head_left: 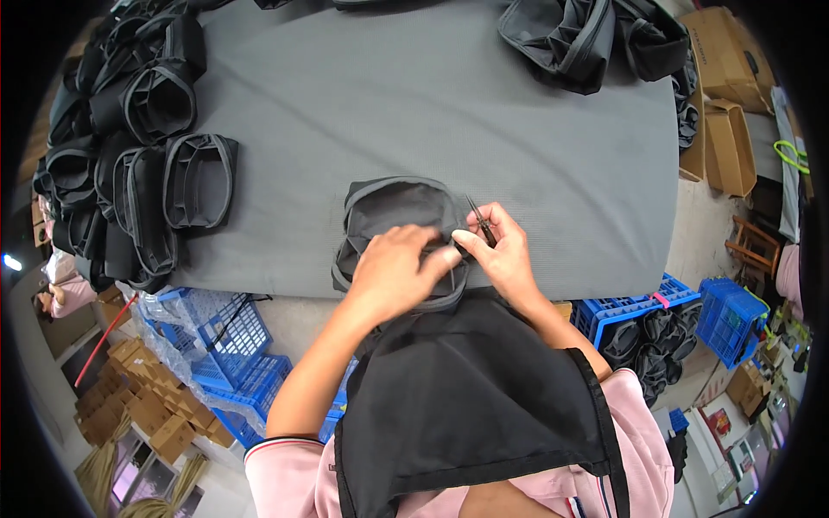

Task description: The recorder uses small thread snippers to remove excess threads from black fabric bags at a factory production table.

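A black fabric pouch [401,194] with a grey-edged, open top lies at the table's near edge, in front of my body. My left hand [393,268] rests over its opening, thumb apart from the fingers; the fingertips are blurred, and whether they grip the fabric cannot be seen. At the pouch's right side, my right hand [501,250] is closed round small dark thread snips [482,223], their pointed blades facing up and away from me. The thumb and index finger of that hand come together at the pouch's rim.
Similar black pouches [160,104] are heaped along the left of the grey-covered table [345,104], and more [561,43] lie at the far right. Blue plastic crates [229,337] stand below on the left; another crate [643,302] with pouches is at right. Cardboard boxes [730,147] stand beyond the right edge.
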Motion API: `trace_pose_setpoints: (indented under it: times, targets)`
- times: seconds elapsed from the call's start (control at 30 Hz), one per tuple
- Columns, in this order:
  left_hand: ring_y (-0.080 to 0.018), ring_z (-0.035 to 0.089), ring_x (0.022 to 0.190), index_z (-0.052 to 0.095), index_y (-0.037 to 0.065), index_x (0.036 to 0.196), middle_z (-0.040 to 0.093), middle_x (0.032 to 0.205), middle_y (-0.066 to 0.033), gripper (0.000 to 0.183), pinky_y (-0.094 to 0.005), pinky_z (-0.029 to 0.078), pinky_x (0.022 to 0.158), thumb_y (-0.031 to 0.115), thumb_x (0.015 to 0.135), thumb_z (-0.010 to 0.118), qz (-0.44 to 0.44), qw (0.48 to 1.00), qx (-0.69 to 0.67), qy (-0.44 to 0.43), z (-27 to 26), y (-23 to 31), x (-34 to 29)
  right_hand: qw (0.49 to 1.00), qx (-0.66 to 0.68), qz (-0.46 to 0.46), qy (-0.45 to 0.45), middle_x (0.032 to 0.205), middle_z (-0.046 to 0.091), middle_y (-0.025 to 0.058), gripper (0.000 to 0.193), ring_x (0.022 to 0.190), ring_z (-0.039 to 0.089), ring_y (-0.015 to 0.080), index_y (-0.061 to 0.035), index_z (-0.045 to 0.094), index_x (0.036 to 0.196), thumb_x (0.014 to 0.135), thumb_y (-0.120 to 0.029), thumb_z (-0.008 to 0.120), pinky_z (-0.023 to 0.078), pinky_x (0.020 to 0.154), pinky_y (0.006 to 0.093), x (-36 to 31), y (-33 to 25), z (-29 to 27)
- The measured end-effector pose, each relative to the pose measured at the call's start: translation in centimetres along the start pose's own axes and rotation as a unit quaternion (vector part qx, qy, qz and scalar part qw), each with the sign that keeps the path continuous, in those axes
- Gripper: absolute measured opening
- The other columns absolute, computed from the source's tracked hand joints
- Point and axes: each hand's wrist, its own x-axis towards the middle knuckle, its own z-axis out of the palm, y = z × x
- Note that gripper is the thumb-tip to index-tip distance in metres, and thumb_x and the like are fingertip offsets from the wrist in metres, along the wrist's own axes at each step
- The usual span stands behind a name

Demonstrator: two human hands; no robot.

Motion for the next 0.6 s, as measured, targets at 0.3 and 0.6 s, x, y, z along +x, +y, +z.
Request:
trace_pose_setpoints:
  times: [0.3,0.6]
  targets:
    - [-0.0336,0.051,0.093,0.054,-0.009,0.092,0.052,0.093,-0.0182,0.050,-0.0402,0.041,0.084,0.035,0.071,0.064,0.011,0.988,0.151,0.043,2.1,0.0,-0.2,0.997,0.026,0.046,-0.056,0.081,0.053,-0.0019,0.022,0.065,0.046,0.0035,-0.0004,0.054,0.088,0.075,-0.008,0.070,0.043,0.060,0.0203,-0.4,-0.2,-0.2]
    - [-0.0312,0.052,0.094,0.057,-0.006,0.085,0.055,0.093,-0.0174,0.030,-0.0406,0.044,0.083,0.019,0.070,0.059,-0.051,0.996,0.069,0.002,2.1,-1.0,1.2,0.999,0.007,-0.005,-0.050,0.083,0.057,0.0008,0.024,0.073,0.053,0.0051,-0.0003,0.055,0.090,0.073,-0.005,0.071,0.046,0.064,0.0207,0.4,0.8,0.3]
